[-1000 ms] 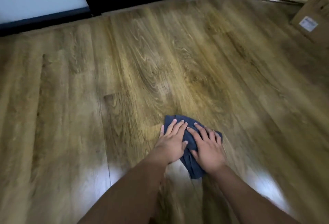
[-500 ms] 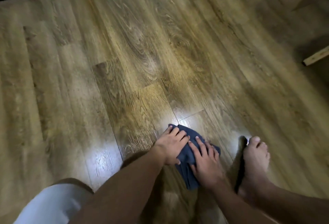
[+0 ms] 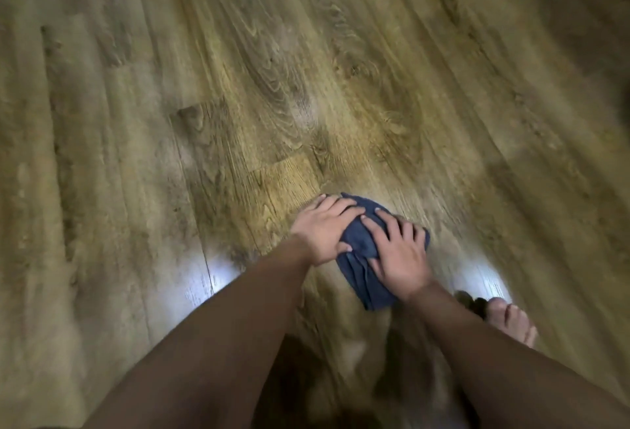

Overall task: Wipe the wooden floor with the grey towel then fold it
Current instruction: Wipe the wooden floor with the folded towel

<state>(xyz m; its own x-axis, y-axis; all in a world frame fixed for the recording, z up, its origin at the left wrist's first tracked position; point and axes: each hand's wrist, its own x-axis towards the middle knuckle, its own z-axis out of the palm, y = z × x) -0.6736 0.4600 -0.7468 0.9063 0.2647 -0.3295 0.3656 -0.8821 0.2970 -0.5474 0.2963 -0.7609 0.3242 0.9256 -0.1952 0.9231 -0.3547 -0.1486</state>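
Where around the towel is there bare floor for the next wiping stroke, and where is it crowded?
Bare wooden floor stretches ahead of the grey towel and to its left, past the left hand. Right of the right hand is a narrower bare strip. Near right is crowded: a bare foot stands close behind the towel.

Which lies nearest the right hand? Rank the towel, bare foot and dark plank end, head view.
1. Grey towel: pressed under the right hand.
2. Bare foot: lower right, on the floor.
3. Dark plank end: far upper left.

Dim, motion-blurred; two white glare patches on wooden floor (image 3: 238, 87).
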